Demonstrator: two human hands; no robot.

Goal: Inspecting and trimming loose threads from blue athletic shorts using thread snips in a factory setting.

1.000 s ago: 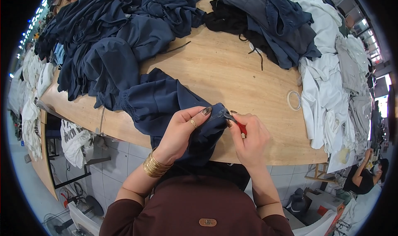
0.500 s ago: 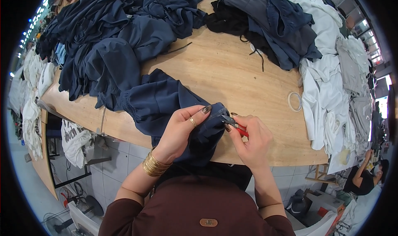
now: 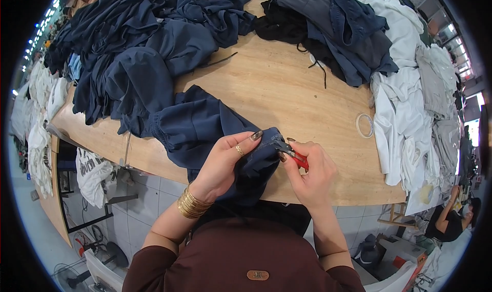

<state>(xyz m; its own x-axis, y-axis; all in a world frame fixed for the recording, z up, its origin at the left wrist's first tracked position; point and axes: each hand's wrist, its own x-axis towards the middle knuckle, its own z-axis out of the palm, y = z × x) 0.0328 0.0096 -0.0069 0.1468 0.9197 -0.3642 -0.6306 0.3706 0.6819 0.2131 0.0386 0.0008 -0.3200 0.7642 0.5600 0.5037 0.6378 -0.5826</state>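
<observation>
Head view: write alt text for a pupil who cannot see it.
A person's left hand pinches a navy garment while the right hand holds red-handled snips at its edge, at a wooden table. Dark clothes are heaped beyond; white garments lie at the right.

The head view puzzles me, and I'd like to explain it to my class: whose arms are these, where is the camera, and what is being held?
There is no robot here: a person works with two bare hands. A fisheye camera worn on the head looks down, so straight edges bend. The left hand pinches a dark blue garment; the right hand holds red-handled snips, their blades at the garment's edge. On the wooden table lie heaps of dark clothes, with white cloth along its right side.
</observation>
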